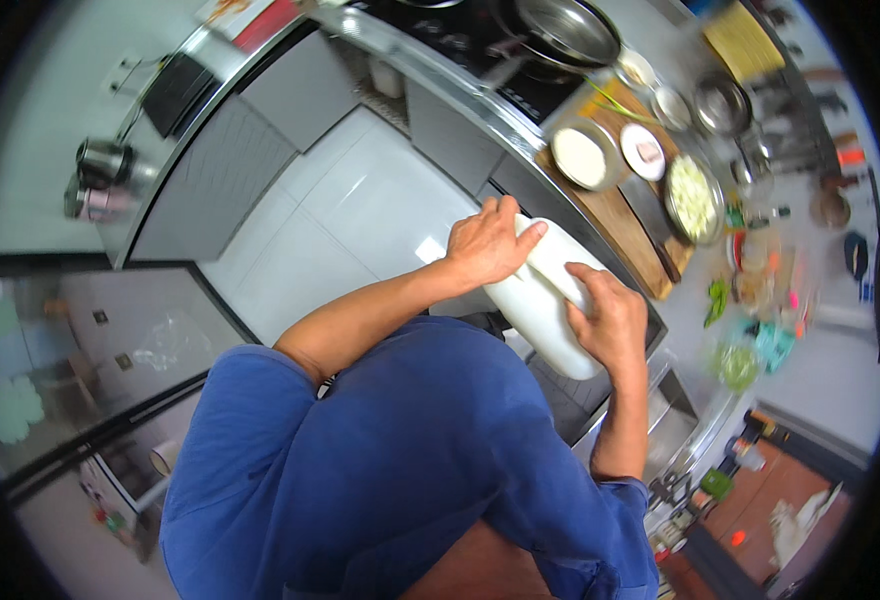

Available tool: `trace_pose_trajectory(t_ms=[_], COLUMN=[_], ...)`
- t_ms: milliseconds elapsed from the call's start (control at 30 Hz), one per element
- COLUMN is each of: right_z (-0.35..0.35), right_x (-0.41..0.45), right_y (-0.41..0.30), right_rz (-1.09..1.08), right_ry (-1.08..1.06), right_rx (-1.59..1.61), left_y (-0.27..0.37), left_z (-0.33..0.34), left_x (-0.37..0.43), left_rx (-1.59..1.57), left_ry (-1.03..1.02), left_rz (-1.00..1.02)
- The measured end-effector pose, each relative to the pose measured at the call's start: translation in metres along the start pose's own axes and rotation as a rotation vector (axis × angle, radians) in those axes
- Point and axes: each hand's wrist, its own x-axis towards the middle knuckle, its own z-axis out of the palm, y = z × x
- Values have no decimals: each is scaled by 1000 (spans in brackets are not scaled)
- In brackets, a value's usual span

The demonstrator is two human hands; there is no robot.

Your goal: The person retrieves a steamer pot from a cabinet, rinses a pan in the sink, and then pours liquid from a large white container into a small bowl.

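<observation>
Both of my hands are on a long white rounded object, perhaps a large winter melon or a container; its kind is unclear. The white object (537, 319) is held in front of me, between my body and the counter edge. My left hand (488, 244) grips its far end, thumb over the top. My right hand (606, 311) lies on its near right side, fingers bent over a raised white flap or ridge. Beyond it, a wooden cutting board (612, 221) bears a knife (646, 221), a bowl of white food (581, 156) and a small white plate (642, 150).
A glass bowl of chopped pale green vegetable (693, 199) stands at the board's right edge. Pans (567, 30) sit on the black cooktop (440, 30). A metal sink (669, 424) lies at the right. Green leaves (717, 300) are on the counter.
</observation>
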Motion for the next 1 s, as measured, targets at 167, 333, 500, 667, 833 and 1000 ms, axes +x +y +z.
trace_pose_trajectory(t_ms=[167, 333, 500, 667, 833, 1000], right_z=[81, 140, 183, 239, 293, 332], right_x=[91, 160, 249, 362, 469, 542], right_y=[-108, -178, -233, -265, -296, -347], right_rz=[-212, -379, -571, -683, -808, -882], right_ry=[-93, -202, -294, -318, -325, -416], right_rx=[-39, 64, 151, 190, 286, 255], left_y=[-126, -238, -322, -364, -395, -459], left_z=[-93, -147, -217, -294, -357, -411], left_x=[-27, -65, -70, -33, 25, 56], left_rx=[-139, -164, -107, 155, 137, 82], left_ry=[184, 533, 722, 760, 632, 499], left_rz=[-305, 17, 174, -236, -818, -1111])
